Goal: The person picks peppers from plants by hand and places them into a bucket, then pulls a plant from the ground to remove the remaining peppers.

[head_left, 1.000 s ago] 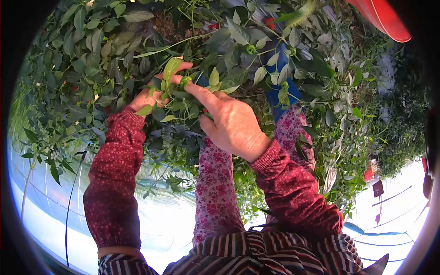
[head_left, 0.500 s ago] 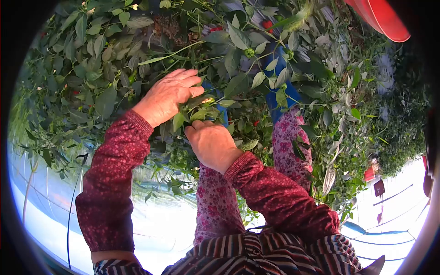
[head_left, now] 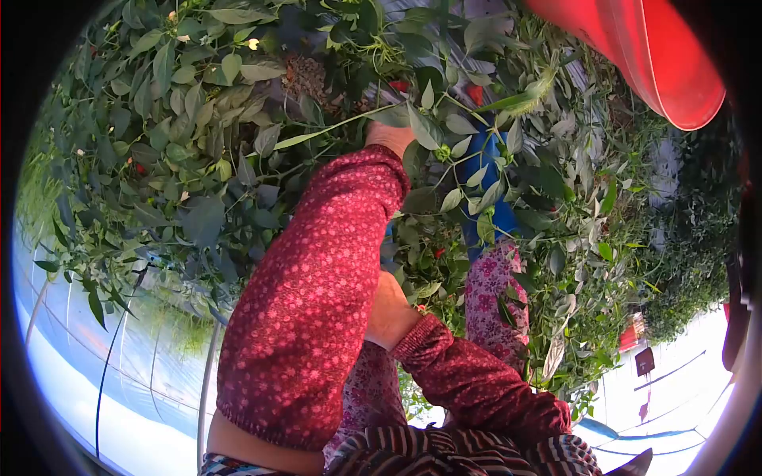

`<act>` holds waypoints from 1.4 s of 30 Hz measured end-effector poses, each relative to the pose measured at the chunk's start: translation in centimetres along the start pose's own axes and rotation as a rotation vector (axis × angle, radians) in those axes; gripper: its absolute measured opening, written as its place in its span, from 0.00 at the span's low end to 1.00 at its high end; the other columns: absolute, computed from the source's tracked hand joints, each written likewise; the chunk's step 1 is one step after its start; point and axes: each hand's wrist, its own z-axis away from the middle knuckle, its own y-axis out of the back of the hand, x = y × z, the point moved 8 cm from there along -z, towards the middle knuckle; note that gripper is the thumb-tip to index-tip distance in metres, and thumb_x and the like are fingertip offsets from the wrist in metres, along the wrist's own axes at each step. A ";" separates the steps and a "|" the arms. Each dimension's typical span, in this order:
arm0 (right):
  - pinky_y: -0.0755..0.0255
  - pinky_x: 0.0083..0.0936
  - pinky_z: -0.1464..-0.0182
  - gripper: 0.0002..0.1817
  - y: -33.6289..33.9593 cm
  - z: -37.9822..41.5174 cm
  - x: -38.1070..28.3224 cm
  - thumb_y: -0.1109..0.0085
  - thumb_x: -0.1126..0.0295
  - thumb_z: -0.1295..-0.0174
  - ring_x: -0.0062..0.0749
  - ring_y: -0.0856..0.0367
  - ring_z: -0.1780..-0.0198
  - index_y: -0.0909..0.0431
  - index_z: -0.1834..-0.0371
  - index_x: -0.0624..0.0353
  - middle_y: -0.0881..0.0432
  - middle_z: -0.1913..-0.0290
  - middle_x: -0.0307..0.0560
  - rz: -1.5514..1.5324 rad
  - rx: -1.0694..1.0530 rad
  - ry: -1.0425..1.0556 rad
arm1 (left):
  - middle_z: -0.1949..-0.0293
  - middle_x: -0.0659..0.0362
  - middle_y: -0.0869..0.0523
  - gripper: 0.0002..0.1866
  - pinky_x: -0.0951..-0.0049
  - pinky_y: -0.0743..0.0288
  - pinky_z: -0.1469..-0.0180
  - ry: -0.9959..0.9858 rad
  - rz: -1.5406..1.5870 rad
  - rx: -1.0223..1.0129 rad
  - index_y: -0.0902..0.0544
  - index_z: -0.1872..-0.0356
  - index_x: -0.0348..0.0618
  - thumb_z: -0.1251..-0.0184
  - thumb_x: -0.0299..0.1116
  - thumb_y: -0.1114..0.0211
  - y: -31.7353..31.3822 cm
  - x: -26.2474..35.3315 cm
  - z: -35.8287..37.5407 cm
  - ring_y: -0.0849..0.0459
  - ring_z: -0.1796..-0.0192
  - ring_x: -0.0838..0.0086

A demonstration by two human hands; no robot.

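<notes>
My left hand (head_left: 390, 135) reaches in among the leaves at upper centre, near a red fruit (head_left: 399, 86); foliage hides its fingers. Lower down, my right hand (head_left: 389, 311) is beside my left sleeve (head_left: 317, 278), which covers part of it, and its fingers are out of sight. Whether either hand holds anything cannot be seen. Green pepper-like plants (head_left: 206, 214) surround both hands. Another red fruit (head_left: 474, 94) hangs right of my left hand, and a small green bud (head_left: 443, 152) shows below it.
A red container (head_left: 667, 71) stands at the upper right. My blue boot (head_left: 484, 166) and flowered trouser leg (head_left: 496, 293) are among the plants. Thin poles (head_left: 208, 381) rise at the lower left. A long grass seed head (head_left: 536, 94) crosses the foliage.
My left hand has moved up and right, deeper into the leaves, and its sleeve now crosses the centre. My right hand has shifted slightly down. More of the red container shows.
</notes>
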 end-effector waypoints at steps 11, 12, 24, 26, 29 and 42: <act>0.27 0.47 0.59 0.14 1.1 -0.1 0.4 0.47 0.67 0.49 0.52 0.19 0.64 0.21 0.62 0.62 0.19 0.69 0.58 -0.230 -0.301 0.027 | 0.56 0.56 0.13 0.09 0.61 0.24 0.51 -0.012 -0.165 -0.279 0.17 0.59 0.49 0.39 0.31 0.42 -3.4 -2.0 1.5 0.14 0.57 0.65; 0.27 0.47 0.59 0.14 2.7 -0.8 -0.1 0.47 0.67 0.49 0.52 0.19 0.64 0.21 0.62 0.62 0.19 0.69 0.58 -0.228 -0.304 0.030 | 0.57 0.56 0.13 0.09 0.62 0.23 0.52 -0.068 -0.082 -0.209 0.16 0.60 0.48 0.38 0.31 0.42 -1.3 -1.1 2.3 0.14 0.57 0.64; 0.27 0.25 0.63 0.11 6.0 -3.0 -1.5 0.44 0.73 0.41 0.28 0.20 0.68 0.23 0.55 0.57 0.18 0.68 0.44 -0.550 -0.417 -0.028 | 0.68 0.55 0.16 0.10 0.64 0.32 0.43 -0.408 0.490 0.417 0.21 0.58 0.42 0.42 0.26 0.42 9.9 0.2 11.7 0.18 0.59 0.60; 0.27 0.23 0.64 0.09 6.9 -3.6 -2.1 0.45 0.73 0.39 0.25 0.21 0.67 0.23 0.56 0.58 0.19 0.66 0.41 -0.809 -0.358 -0.179 | 0.69 0.57 0.17 0.09 0.68 0.27 0.50 -0.257 0.888 0.319 0.21 0.57 0.41 0.39 0.29 0.39 11.3 -2.8 13.6 0.17 0.63 0.68; 0.29 0.20 0.60 0.07 7.5 -4.3 -0.9 0.46 0.72 0.34 0.19 0.22 0.62 0.24 0.55 0.59 0.21 0.59 0.36 -1.216 -0.111 -0.370 | 0.69 0.61 0.17 0.10 0.77 0.24 0.61 -0.007 1.347 0.434 0.22 0.53 0.40 0.31 0.33 0.41 13.2 -7.7 18.2 0.19 0.64 0.80; 0.28 0.15 0.72 0.24 2.2 -4.5 -2.6 0.48 0.47 0.33 0.17 0.25 0.66 0.27 0.48 0.56 0.23 0.63 0.34 -1.499 -0.270 -0.401 | 0.40 0.43 0.28 0.24 0.58 0.38 0.35 0.015 0.824 0.557 0.25 0.45 0.31 0.27 0.44 0.49 15.3 -7.7 27.4 0.31 0.36 0.50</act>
